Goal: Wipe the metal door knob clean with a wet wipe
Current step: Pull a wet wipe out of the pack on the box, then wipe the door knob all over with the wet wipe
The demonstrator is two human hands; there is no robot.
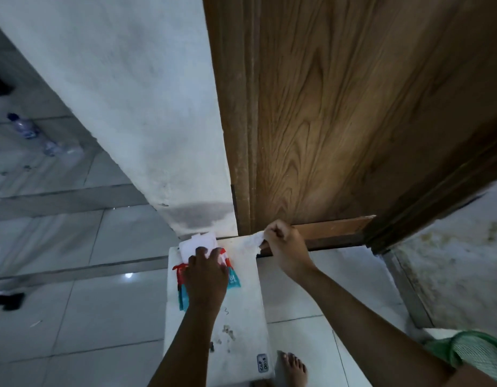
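Observation:
A red and teal wet wipe pack (232,277) lies on a white box (241,317) on the floor, its white lid flap (198,243) open at the far end. My left hand (206,275) presses down on the pack with its fingers spread over it. My right hand (283,247) pinches a white wet wipe (255,241) drawn out to the right of the pack. The wooden door (353,107) rises behind. No metal knob is in view.
A white wall corner (144,107) stands left of the door frame. Plastic bottles (32,129) lie on the tiled floor at far left. A bare foot (293,367) stands right of the box, and a green mesh item (470,353) sits at lower right.

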